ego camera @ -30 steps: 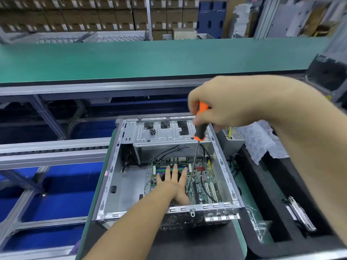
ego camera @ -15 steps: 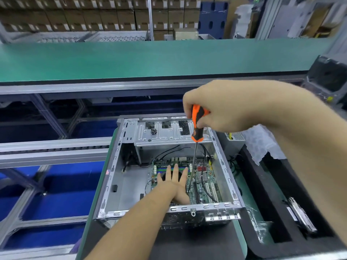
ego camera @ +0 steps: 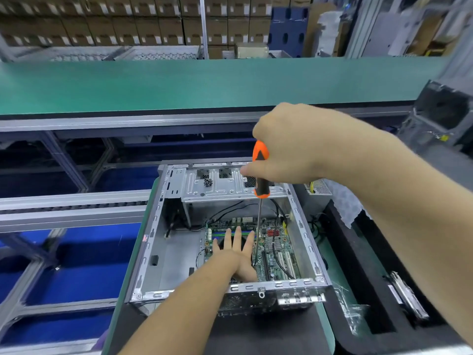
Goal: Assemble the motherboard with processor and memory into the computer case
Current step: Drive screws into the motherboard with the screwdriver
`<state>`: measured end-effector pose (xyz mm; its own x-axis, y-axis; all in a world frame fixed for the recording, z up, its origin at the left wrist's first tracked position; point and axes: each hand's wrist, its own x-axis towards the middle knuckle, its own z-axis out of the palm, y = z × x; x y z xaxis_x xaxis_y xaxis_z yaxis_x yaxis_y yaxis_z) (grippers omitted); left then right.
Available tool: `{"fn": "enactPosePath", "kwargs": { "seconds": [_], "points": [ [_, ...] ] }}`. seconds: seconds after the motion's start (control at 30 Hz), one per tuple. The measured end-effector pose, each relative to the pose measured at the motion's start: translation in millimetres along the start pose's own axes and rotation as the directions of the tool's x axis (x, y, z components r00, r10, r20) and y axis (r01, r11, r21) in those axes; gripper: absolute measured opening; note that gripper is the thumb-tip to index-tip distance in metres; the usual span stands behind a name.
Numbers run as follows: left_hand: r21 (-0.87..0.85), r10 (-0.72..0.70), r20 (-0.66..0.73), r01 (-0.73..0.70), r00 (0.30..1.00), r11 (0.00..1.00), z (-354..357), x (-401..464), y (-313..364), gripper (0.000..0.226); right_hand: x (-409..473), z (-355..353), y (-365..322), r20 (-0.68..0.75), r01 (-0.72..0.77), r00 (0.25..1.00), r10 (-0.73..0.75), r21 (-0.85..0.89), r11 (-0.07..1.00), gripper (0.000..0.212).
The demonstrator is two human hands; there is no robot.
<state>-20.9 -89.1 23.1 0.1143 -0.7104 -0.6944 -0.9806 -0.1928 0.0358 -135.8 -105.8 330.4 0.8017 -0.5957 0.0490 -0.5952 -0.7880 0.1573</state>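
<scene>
An open metal computer case (ego camera: 151, 252) lies on its side on a dark mat (ego camera: 268, 336) on the near surface, its open face turned up toward the camera. The green motherboard (ego camera: 277, 248) sits flat on the floor of the case, in the right half, with black cables (ego camera: 230, 208) running from the upper edge of the board toward the metal drive bracket (ego camera: 217, 185) at the far end of the case. A small cluster of screws (ego camera: 207, 182) rests on that bracket. The left hand (ego camera: 236, 252) reaches in over the near rim of the case and lies flat on the board, fingers straight and spread, holding nothing. The right hand (ego camera: 289, 147) is above the case with its fingers curled round the orange and black handle of a screwdriver (ego camera: 260, 172), which stands nearly upright; the thin shaft runs down just beside the left hand's fingers and its tip meets the board near the left thumb, though the exact contact spot is too small to tell. To the right of the case a black foam tray (ego camera: 358, 285) holds a metal part (ego camera: 409, 295) in a slot, and a crumpled clear plastic bag (ego camera: 350, 311) lies between the tray and the case. A long green conveyor belt (ego camera: 179, 83) crosses the view behind, with stacked cardboard boxes (ego camera: 128, 21) beyond it.
</scene>
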Motion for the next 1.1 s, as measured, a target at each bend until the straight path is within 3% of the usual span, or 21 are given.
{"fn": "enactPosePath", "kwargs": {
  "seconds": [0.13,0.2,0.3,0.43,0.6,0.67,0.73,0.83,0.97,1.1],
  "points": [
    [-0.022,0.002,0.002,-0.002,1.000,1.000,-1.2,-1.7,-0.6,0.112,5.3,8.5,-1.8,-0.078,-0.058,0.996,0.053,-0.058,0.997,0.043],
    [-0.029,0.009,0.006,-0.009,1.000,1.000,-2.2,-2.3,-0.8,0.113,10.5,14.5,-1.3,-0.021,0.043,0.999,-0.044,-0.037,0.998,0.020],
    [-0.033,0.018,0.003,-0.018,1.000,0.999,-2.9,-2.7,-1.0,0.113,10.8,15.6,2.0,0.049,0.134,0.990,-0.133,-0.015,0.991,0.019],
    [-0.035,0.020,0.001,-0.020,1.000,0.999,-2.2,-3.3,-1.7,0.109,-0.2,-2.4,10.4,0.183,0.171,0.961,-0.206,0.191,0.967,0.029],
    [-0.040,0.023,-0.001,-0.023,1.000,0.999,-2.2,-3.5,-1.0,0.110,7.0,-2.6,7.5,0.038,0.098,0.994,-0.103,0.111,0.989,0.016],
    [-0.042,0.020,-0.001,-0.020,1.000,0.999,-1.6,-3.6,-1.9,0.111,10.6,2.7,2.7,0.029,0.042,0.999,-0.042,0.021,0.999,0.038],
    [-0.045,0.022,-0.002,-0.022,1.000,0.999,-1.4,-2.8,-1.7,0.111,9.8,5.3,3.9,0.082,0.023,0.996,-0.022,-0.014,1.000,0.038],
    [-0.043,0.021,-0.003,-0.022,1.000,0.999,-1.4,-1.3,-2.6,0.111,3.7,0.4,7.1,0.177,0.065,0.981,-0.079,0.082,0.995,0.019],
    [-0.048,0.017,0.000,-0.017,1.000,0.999,0.5,-0.6,-2.4,0.113,2.4,-4.4,2.7,0.138,-0.033,0.990,0.035,-0.018,0.999,0.042],
    [-0.044,0.021,-0.005,-0.021,1.000,0.999,-1.3,-0.4,-2.6,0.111,-0.5,-4.1,1.5,0.238,0.050,0.970,-0.058,0.039,0.998,0.023]
  ]
}}
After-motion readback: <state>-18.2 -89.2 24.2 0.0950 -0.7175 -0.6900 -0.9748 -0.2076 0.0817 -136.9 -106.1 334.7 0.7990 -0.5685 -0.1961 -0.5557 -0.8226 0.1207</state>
